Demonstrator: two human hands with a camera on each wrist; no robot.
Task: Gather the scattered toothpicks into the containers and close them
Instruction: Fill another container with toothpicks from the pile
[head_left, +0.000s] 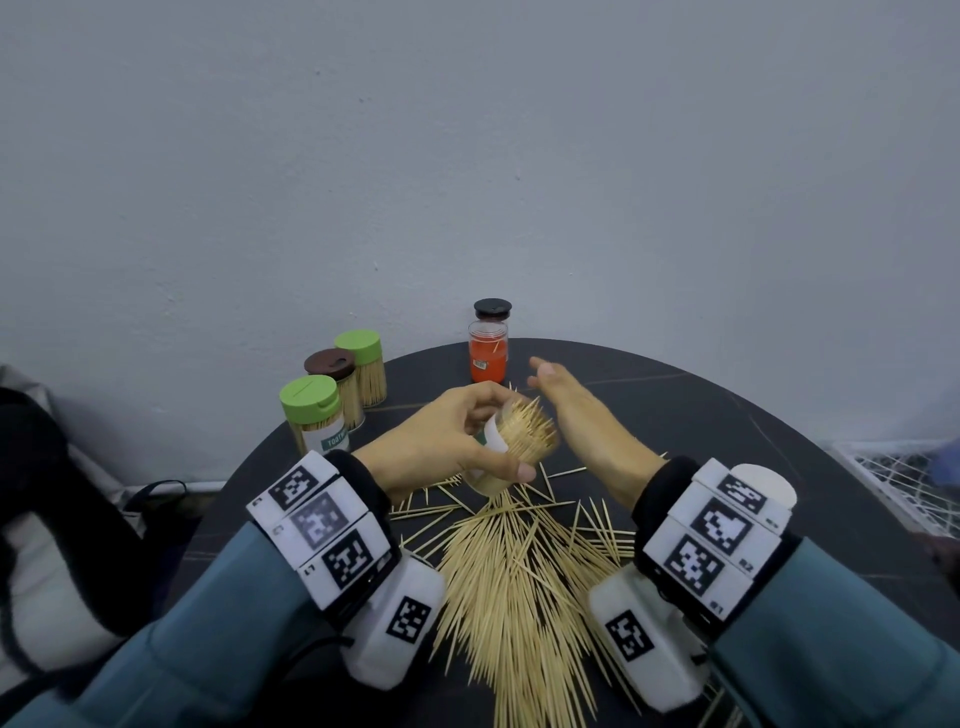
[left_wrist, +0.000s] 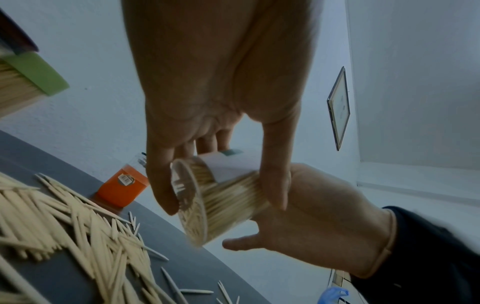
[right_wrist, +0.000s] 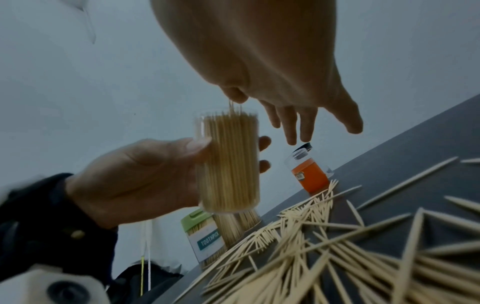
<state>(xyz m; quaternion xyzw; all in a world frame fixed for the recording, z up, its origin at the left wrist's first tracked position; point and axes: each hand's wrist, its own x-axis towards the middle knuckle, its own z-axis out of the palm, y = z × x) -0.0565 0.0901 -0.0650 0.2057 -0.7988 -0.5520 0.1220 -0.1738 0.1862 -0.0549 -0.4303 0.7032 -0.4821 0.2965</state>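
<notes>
My left hand (head_left: 441, 441) grips a clear, lidless toothpick container (head_left: 514, 441) packed with toothpicks, held tilted above the table. In the left wrist view its thumb and fingers curl round the container (left_wrist: 226, 195). My right hand (head_left: 566, 400) is open with straight fingers, its palm right at the container's mouth, where a few tips stick out (right_wrist: 233, 107). A big pile of loose toothpicks (head_left: 519, 571) lies on the dark round table (head_left: 727, 415) below and between my wrists.
Three closed containers stand at the back left: a green-lidded one (head_left: 311, 410), a brown-lidded one (head_left: 332, 366) and another green-lidded one (head_left: 361, 348). An orange container (head_left: 488, 358) with a black cap stands at the back by the wall. A wire rack (head_left: 893, 478) sits right.
</notes>
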